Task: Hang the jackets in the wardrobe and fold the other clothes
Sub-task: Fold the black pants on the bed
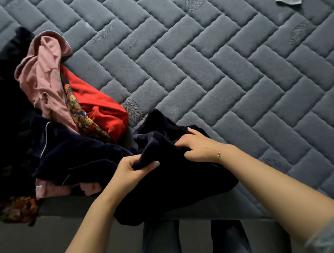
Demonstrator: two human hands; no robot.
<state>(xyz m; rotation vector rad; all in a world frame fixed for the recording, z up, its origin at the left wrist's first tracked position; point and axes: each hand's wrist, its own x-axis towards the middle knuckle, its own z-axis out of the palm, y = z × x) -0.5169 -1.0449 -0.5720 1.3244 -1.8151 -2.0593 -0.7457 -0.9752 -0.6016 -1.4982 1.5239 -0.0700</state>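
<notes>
**Both hands gripping dark garment at bed edge**

Head view:
- Dark navy garment [180,180] lies bunched at the near edge of the bed, part of it hanging over the edge. Too crumpled to call a clear long axis; the bulk runs roughly from upper left to lower right. Can't tell what kind of garment it is.
- Left of it, a heap of clothes: second dark piece with thin white piping [59,149], pink garment [45,79] on top at the back, red garment [101,106] just beside it, and a patterned fabric with a teddy-bear print [81,115] between pink and red. All touching or overlapping. More pink shows under the piped piece at the bed edge.
- Surface: grey quilted mattress [216,63], brick-like herringbone stitching, a few embroidered leaf motifs. Small scrap of grey cloth [289,2] at the far top right, well apart from the heap.
- Below the bed edge: person's legs in dark trousers [231,236]; floor not readable.
- Left hand [133,171]: fingers and thumb curled, pinching a fold of the dark navy garment.
- Right hand [197,146]: fingers curled into the same garment further back, gripping fabric; thin chain bracelet [213,150] at the wrist.
</notes>
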